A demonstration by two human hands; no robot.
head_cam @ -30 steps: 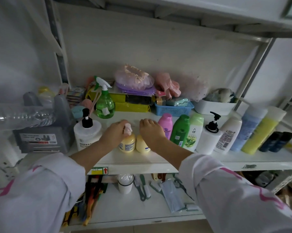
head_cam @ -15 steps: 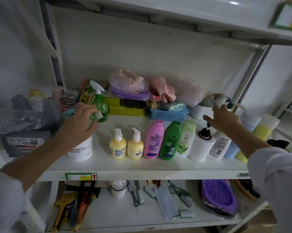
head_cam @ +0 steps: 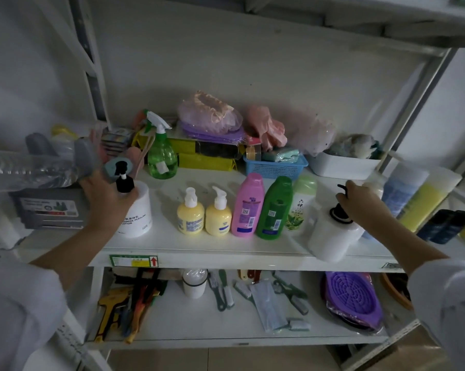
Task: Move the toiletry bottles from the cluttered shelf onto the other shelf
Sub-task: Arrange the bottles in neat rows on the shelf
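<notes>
Both hands dropped since prior frame: my L hand (head_cam: 106,195) now wraps the upright white lotion pump (head_cam: 135,210) on its left side, R hand (head_cam: 361,202) closed on black pump head of the white pump bottle (head_cam: 330,236) directly beneath, at shelf edge (head_cam: 226,259).

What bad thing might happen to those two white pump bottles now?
The right pump bottle stands at the very front edge of the shelf, and the right hand is at its black pump, so a tug might topple it off. The left hand is on the wide left bottle near the top; lifted one-handed, it may slip. Swinging either could knock the yellow bottles.
</notes>
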